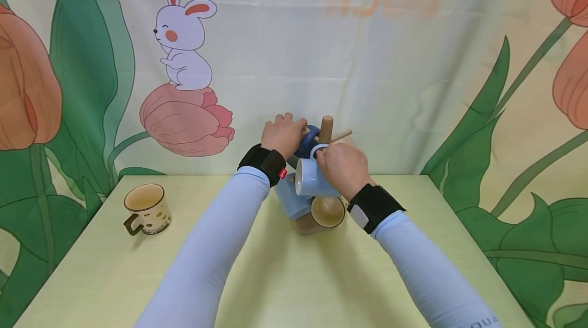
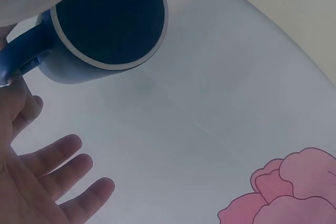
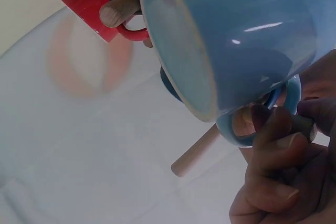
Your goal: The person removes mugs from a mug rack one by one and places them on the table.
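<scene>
Mugs at the wooden rack

Your right hand (image 1: 343, 167) is gripping the light blue mug (image 1: 312, 179) by its handle against the mug rack (image 1: 325, 130), mid-table at the far edge. Your left hand (image 1: 282, 134), fingers relaxed, is touching the dark blue mug (image 1: 307, 142).

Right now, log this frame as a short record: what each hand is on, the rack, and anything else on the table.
left hand: at the dark blue mug; thumb by its handle, other fingers spread free in the left wrist view
right hand: pinches the handle of the light blue mug, mug tipped sideways
rack: wooden mug tree with peg sticking out; light blue mug's handle is at a peg
also on rack: red mug, tan-lined mug
table: cream spotted mug at far left, upright, apart from rack
</scene>
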Tool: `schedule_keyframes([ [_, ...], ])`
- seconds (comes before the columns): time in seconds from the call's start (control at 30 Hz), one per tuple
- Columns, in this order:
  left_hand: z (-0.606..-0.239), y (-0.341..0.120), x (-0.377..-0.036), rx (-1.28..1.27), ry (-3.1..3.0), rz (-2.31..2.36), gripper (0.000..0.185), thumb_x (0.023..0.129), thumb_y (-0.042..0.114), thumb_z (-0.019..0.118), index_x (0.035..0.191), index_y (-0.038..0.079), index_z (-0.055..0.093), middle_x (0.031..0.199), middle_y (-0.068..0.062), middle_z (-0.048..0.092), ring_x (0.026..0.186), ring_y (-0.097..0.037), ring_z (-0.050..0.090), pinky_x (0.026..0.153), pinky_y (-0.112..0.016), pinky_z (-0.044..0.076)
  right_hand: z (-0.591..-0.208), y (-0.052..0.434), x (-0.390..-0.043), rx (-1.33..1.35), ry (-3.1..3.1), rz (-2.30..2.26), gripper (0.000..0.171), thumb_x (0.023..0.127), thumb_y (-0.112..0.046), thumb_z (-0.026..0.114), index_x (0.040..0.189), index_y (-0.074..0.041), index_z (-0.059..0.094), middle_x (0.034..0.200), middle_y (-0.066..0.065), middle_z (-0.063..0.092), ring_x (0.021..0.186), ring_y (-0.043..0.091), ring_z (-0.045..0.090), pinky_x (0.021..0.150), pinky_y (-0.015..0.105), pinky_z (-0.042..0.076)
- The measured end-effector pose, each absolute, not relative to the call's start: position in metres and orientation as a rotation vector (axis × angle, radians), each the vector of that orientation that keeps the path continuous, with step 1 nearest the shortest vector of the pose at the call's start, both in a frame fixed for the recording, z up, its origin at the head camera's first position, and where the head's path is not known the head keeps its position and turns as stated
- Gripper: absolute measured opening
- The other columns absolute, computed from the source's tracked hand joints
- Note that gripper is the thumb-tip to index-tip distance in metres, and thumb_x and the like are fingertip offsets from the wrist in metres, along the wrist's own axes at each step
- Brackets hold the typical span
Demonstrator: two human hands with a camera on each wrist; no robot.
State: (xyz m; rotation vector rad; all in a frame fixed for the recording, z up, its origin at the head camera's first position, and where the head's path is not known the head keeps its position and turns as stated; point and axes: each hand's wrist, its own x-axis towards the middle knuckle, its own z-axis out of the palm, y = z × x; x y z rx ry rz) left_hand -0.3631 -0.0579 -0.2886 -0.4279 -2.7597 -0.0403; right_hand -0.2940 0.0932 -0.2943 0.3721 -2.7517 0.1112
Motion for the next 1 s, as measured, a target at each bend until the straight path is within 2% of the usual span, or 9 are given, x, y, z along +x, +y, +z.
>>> schedule_keyframes([
  [0.27, -0.291, -0.061, -0.359, -0.396, -2.735, -0.035, 0.034, 0.105, 0.038, 0.048, 0.128, 0.018, 0.063, 0.110, -0.013, 0.062, 0.102, -0.030, 0.059, 0.087, -0.048, 0.051, -0.292, 0.101, -0.296, 0.301, -2.815, 0.174, 0.047, 0.104, -0.035, 0.045, 0.067, -0.010, 0.062, 0.066, 0.007, 0.056, 0.056, 0.022, 0.056, 0.045, 0.036, 0.043],
  [1.0, -0.294, -0.061, -0.348, -0.390, -2.681, 0.005, 0.039, 0.104, 0.043, 0.046, 0.122, 0.015, 0.066, 0.103, -0.012, 0.062, 0.096, -0.030, 0.059, 0.086, -0.048, 0.049, -0.291, 0.112, -0.305, 0.212, -2.865, 0.207, 0.042, 0.105, -0.034, 0.045, 0.077, -0.006, 0.061, 0.071, 0.009, 0.059, 0.066, 0.029, 0.061, 0.054, 0.042, 0.048],
])
